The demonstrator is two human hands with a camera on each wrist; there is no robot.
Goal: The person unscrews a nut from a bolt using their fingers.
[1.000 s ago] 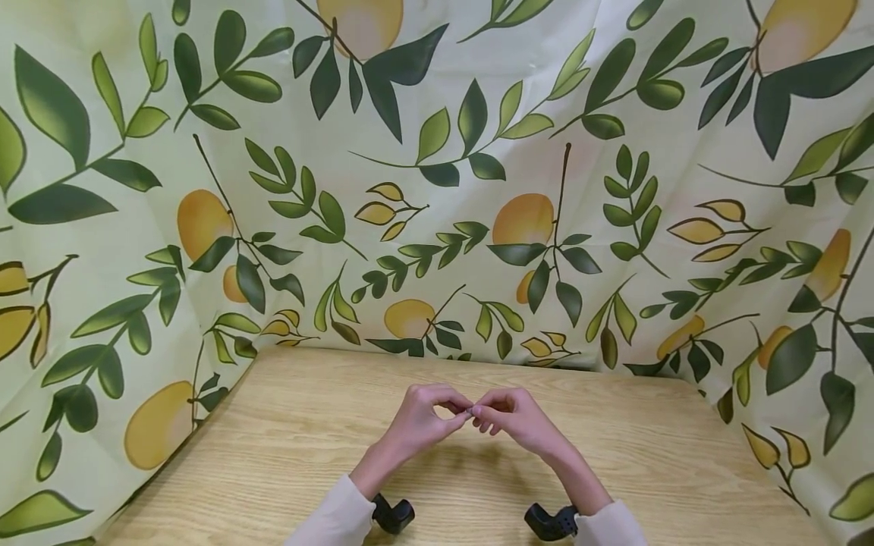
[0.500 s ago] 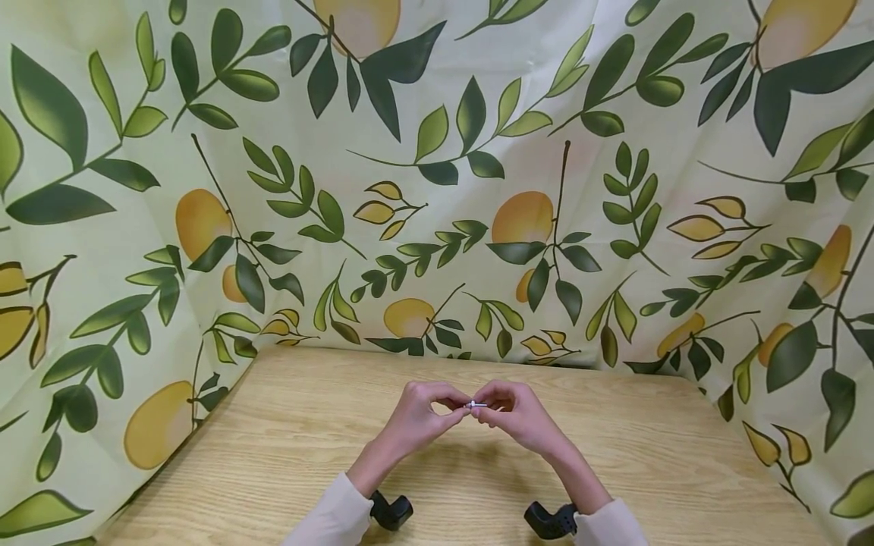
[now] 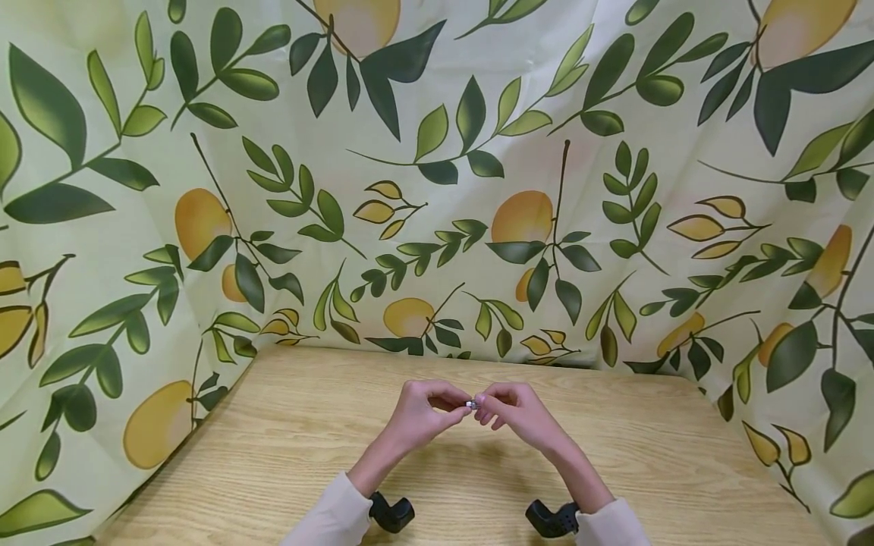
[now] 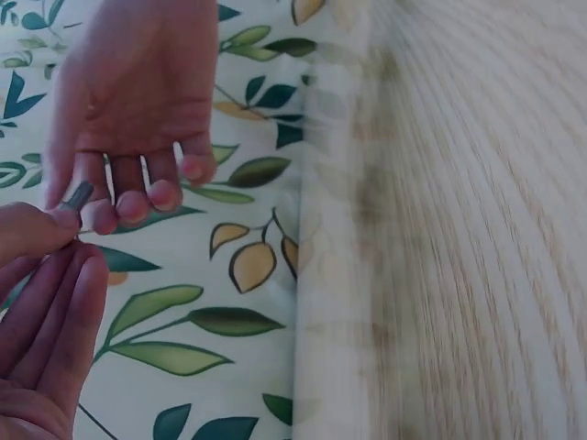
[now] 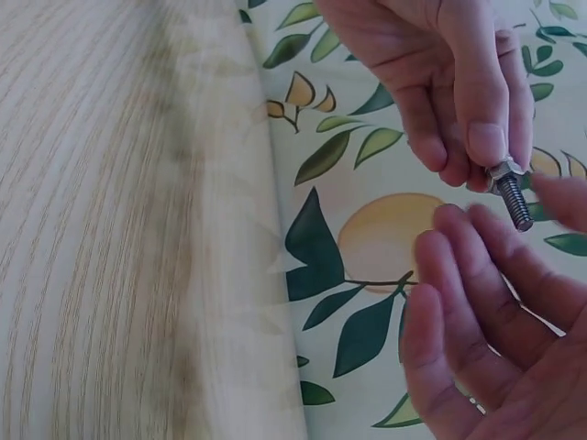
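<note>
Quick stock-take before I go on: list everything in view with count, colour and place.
bolt: one, grey metal, pinched in the left grip, threaded end toward the right grip
hex part: one, silver-grey, on the bolt
table: one, light wood, beneath both grips
printed cloth: count unclear, cream with green-and-orange print, behind and beside the table
wrist devices: two, black, one per wrist
sleeves: two, off-white, head view's bottom edge
left grip, right grip: two, bare, above the table

Cloth [image 3: 447, 193] blocks beyond the table [image 3: 655, 447], while room lies beside the right hand [image 3: 515, 413], perhaps around the bolt tip [image 5: 520, 217]
</note>
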